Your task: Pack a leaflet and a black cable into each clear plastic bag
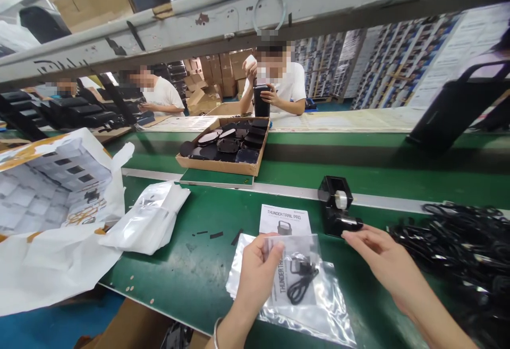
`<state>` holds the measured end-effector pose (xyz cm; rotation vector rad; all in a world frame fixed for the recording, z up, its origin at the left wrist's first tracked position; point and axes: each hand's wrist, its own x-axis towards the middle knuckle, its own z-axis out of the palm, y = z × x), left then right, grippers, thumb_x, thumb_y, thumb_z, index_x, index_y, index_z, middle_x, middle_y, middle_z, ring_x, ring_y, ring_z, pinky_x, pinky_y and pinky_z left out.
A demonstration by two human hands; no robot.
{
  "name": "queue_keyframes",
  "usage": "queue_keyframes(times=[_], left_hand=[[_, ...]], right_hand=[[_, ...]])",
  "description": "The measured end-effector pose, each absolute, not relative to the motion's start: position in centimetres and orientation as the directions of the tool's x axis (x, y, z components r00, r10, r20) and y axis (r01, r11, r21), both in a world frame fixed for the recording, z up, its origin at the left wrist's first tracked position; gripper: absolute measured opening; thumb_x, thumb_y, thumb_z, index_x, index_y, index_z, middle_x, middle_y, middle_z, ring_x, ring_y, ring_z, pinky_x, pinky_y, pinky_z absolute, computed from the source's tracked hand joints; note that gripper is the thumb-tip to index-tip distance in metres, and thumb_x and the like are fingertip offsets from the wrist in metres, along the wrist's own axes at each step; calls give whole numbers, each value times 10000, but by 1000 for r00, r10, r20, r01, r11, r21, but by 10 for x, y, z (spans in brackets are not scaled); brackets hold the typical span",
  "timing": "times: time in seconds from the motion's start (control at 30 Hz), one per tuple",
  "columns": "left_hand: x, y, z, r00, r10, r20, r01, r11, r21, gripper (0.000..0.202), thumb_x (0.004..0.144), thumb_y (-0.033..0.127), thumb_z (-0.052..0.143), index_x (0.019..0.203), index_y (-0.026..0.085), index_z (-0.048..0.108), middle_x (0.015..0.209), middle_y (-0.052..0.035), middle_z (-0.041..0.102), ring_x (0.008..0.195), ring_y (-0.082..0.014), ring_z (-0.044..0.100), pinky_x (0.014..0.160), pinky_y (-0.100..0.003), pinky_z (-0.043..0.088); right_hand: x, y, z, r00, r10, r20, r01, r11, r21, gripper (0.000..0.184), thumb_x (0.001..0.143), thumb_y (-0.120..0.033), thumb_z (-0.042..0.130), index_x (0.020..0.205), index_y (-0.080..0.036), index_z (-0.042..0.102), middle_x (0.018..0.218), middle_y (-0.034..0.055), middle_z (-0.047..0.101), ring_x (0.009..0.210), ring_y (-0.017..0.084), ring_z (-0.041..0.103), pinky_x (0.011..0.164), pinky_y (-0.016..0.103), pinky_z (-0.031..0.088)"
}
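Note:
My left hand (261,264) pinches the top edge of a clear plastic bag (305,245). Through the film show a folded leaflet (281,277) and a coiled black cable (300,282). Beneath it lie more clear bags (332,312), and a printed "Thunder Trail Pro" leaflet (285,214) sticks out behind. My right hand (382,250) has thumb and forefinger closed at the front end of a black tape dispenser (334,205), on the tape's end; the clear tape itself is hard to see there.
At right is a heap of black cables (466,248). A stack of plastic bags (151,216) and a large white bag (91,179) lie left. Beyond stands a cardboard tray (223,166) of dark parts. Facing me, a person (292,83) holds a black device; a shelf beam (223,17) crosses overhead.

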<state>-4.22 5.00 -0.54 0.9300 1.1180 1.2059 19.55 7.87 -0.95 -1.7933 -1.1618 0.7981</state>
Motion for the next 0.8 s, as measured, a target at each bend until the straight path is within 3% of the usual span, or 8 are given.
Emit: queue_keyframes(times=[0.1, 0.2, 0.3, 0.4, 0.5, 0.63, 0.73, 0.8], left_hand=[[-41, 49, -4, -7, 990, -143, -216, 138, 967, 308, 773, 441, 667, 890, 158, 633, 779, -30, 669, 736, -175, 614, 673, -259, 452], [-39, 46, -3, -30, 991, -131, -171, 124, 977, 309, 788, 449, 646, 902, 162, 628, 792, -35, 671, 741, -175, 615, 656, -248, 450], [-33, 39, 0, -52, 993, -109, -122, 102, 987, 302, 803, 449, 624, 914, 169, 626, 785, -33, 670, 701, -163, 603, 631, -240, 452], [-25, 29, 4, -104, 992, -74, -30, 71, 997, 284, 810, 442, 608, 872, 167, 646, 713, -23, 659, 629, -153, 582, 588, -231, 445], [-22, 18, 5, -158, 987, -33, 61, 43, 997, 285, 817, 435, 592, 855, 161, 663, 678, -24, 653, 608, -156, 574, 572, -233, 440], [-24, 14, 4, -168, 984, -61, 23, 65, 998, 288, 810, 441, 604, 861, 161, 651, 734, -32, 664, 665, -166, 596, 606, -234, 467], [-32, 15, 9, -200, 974, -106, -126, 82, 989, 336, 763, 472, 655, 888, 160, 635, 748, -36, 675, 691, -171, 619, 645, -240, 487], [-46, 12, 17, -216, 964, -152, -195, 110, 975, 380, 708, 486, 704, 892, 162, 631, 718, -33, 680, 650, -168, 622, 612, -236, 490]], right_hand=[[198, 65, -13, 351, 935, -58, 489, -236, -840, 305, 546, -528, 690, 555, -223, 682, 1024, 128, 623, 1011, 380, 550, 870, 516, 410], [179, 42, -1, 89, 982, -168, 452, -190, -872, 324, 698, -550, 610, 661, -236, 679, 722, 48, 656, 724, 240, 608, 685, 356, 471], [142, 23, 14, -105, 953, -285, 255, -251, -934, 431, 810, -574, 491, 604, -210, 598, 461, -23, 521, 445, 124, 472, 484, 242, 396], [110, 20, 19, -81, 935, -344, 163, -328, -930, 447, 777, -582, 525, 558, -192, 529, 497, -29, 586, 313, 54, 349, 381, 209, 312], [100, 27, 13, -73, 925, -373, 290, -339, -895, 439, 791, -565, 475, 566, -191, 527, 582, 9, 680, 267, 54, 364, 334, 210, 272], [103, 27, 4, -76, 919, -387, 522, -294, -801, 504, 813, -590, 430, 471, -224, 484, 420, 25, 616, 332, 143, 487, 387, 252, 322], [106, 21, 4, -36, 959, -282, 822, -132, -553, 496, 813, -591, 438, 455, -249, 414, 457, 40, 621, 516, 243, 602, 492, 308, 370], [109, 15, 10, -90, 968, -234, 879, -34, -476, 380, 799, -503, 509, 514, -254, 470, 538, 28, 652, 566, 259, 621, 506, 322, 388]])
